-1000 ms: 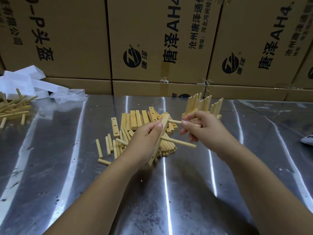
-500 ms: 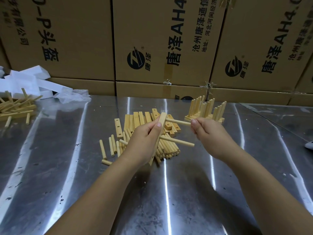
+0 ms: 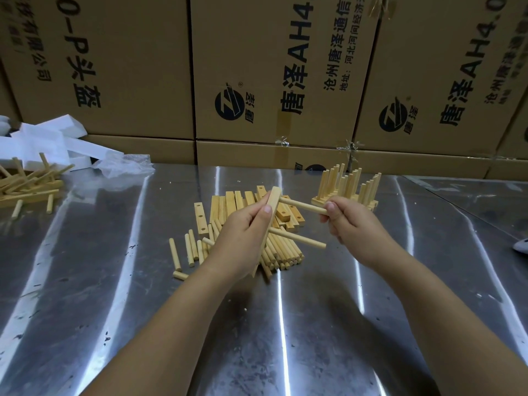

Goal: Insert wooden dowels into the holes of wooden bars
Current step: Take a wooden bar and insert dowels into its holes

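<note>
Looks like light, stiff stuff: your left hand (image 3: 245,232) wraps the bar (image 3: 275,195) mid-length, your right hand (image 3: 351,224) pinches the dowel (image 3: 303,206) at its end farthest from the bar, so push dead straight.

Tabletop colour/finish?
Shiny silver-grey metal table, scuffed and speckled dark; head view.

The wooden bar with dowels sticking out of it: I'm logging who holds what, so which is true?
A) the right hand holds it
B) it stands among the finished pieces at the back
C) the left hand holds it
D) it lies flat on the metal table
C: the left hand grips the wooden bar, while the right hand only pinches the free end of the upper dowel.
</note>
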